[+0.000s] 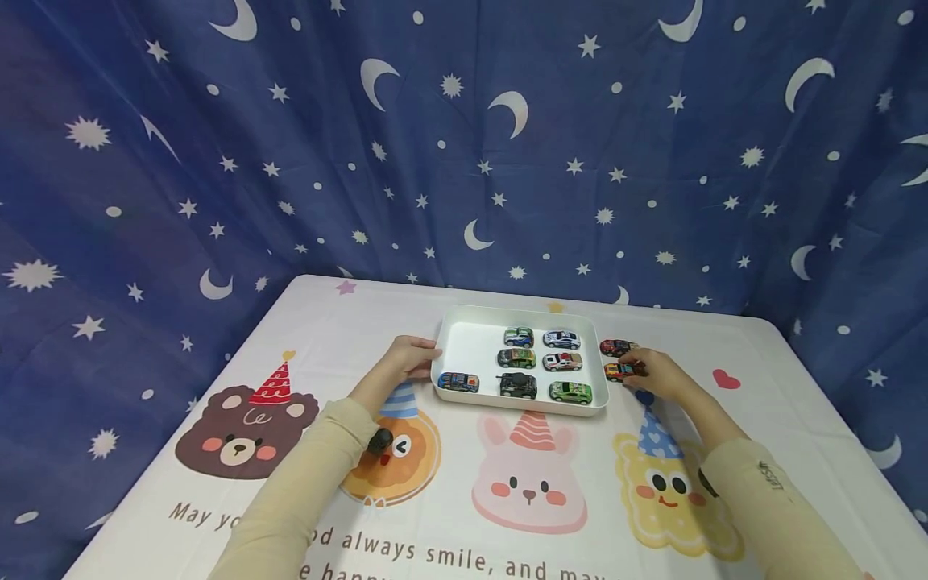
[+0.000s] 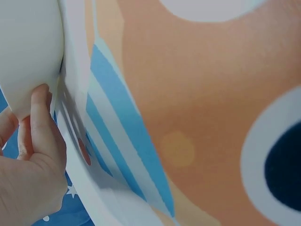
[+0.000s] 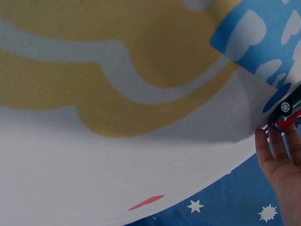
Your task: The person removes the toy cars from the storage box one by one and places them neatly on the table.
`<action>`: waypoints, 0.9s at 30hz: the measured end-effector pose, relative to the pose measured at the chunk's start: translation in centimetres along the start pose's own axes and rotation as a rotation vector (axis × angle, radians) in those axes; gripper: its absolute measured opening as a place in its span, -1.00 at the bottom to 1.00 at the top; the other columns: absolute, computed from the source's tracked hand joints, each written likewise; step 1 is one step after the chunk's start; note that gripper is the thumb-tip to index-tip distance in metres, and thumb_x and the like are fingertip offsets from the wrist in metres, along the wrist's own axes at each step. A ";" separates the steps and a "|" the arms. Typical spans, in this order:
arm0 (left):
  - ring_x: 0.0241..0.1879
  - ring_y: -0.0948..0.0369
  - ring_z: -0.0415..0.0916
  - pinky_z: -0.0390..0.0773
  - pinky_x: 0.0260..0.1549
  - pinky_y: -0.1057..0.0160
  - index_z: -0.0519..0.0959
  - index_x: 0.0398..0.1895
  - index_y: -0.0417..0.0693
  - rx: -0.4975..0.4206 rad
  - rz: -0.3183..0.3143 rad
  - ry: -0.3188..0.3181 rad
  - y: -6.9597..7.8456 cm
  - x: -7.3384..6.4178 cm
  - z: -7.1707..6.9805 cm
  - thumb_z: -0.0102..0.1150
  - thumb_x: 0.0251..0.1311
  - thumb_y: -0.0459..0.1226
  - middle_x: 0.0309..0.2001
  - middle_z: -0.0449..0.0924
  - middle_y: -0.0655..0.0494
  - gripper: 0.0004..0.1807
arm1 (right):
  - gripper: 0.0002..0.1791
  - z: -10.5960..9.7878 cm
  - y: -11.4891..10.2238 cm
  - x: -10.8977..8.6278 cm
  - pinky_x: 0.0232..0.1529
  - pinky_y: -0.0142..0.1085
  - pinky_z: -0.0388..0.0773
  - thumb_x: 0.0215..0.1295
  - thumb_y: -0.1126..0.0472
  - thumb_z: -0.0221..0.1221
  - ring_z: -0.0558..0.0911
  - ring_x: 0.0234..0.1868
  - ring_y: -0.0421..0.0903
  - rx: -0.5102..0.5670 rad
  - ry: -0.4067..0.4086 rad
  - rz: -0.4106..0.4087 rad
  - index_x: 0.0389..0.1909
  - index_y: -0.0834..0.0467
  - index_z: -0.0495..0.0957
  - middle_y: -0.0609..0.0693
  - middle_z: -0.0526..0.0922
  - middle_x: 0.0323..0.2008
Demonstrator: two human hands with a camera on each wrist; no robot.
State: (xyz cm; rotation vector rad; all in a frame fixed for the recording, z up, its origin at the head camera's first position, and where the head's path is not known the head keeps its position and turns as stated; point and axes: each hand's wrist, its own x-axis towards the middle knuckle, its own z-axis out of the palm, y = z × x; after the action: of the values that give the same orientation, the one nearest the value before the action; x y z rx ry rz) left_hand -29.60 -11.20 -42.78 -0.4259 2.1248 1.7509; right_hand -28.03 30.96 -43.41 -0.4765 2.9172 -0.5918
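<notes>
My left hand (image 1: 408, 360) grips the left end of a white tray (image 1: 464, 316); in the left wrist view the fingers (image 2: 41, 122) curl round the pale tray wall (image 2: 33, 47). Several small toy cars lie in the tray, among them a blue one (image 1: 459, 383) at the front left, a black one (image 1: 518, 385) and a green one (image 1: 570, 392). Just outside the tray's right end, my right hand (image 1: 656, 374) pinches a red and yellow toy car (image 1: 619, 372). A red and black toy car (image 1: 617, 347) sits right behind it. The right wrist view shows only part of a car (image 3: 292, 113) at the fingertips.
A white tablecloth (image 1: 449, 483) with printed cartoon faces covers the table. Behind the table hangs a blue curtain (image 1: 435, 161) with moons and stars. The tray stands near the table's back edge.
</notes>
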 end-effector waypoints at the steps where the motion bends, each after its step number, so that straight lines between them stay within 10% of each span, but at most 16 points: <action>1: -0.45 0.28 0.60 0.69 -0.45 0.36 0.45 0.15 -0.29 0.004 0.002 -0.003 0.0 0.0 0.0 0.18 0.20 -0.38 0.02 0.58 -0.24 -0.57 | -0.61 -0.1 -0.1 0.0 -0.04 0.07 0.57 0.15 0.33 0.25 0.57 -0.10 0.25 0.001 -0.006 0.006 -0.03 0.46 0.49 0.38 0.58 -0.13; 27: -0.15 0.10 0.64 0.70 -0.35 0.34 0.48 0.14 -0.22 0.024 -0.015 0.012 0.1 -0.3 0.0 0.18 0.21 -0.34 0.06 0.55 -0.22 -0.59 | -0.76 -1.4 -2.8 -0.9 -0.04 0.11 0.58 0.27 0.36 0.14 0.57 -0.09 0.26 0.128 0.311 0.003 -0.09 0.41 0.53 0.35 0.62 -0.15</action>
State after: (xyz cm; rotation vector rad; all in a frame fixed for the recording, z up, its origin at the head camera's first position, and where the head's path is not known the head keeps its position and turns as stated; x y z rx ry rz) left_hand -29.40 -11.18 -42.61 -0.4464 2.1431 1.7177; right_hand -26.61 29.32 -41.00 -0.3952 3.1379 -0.9221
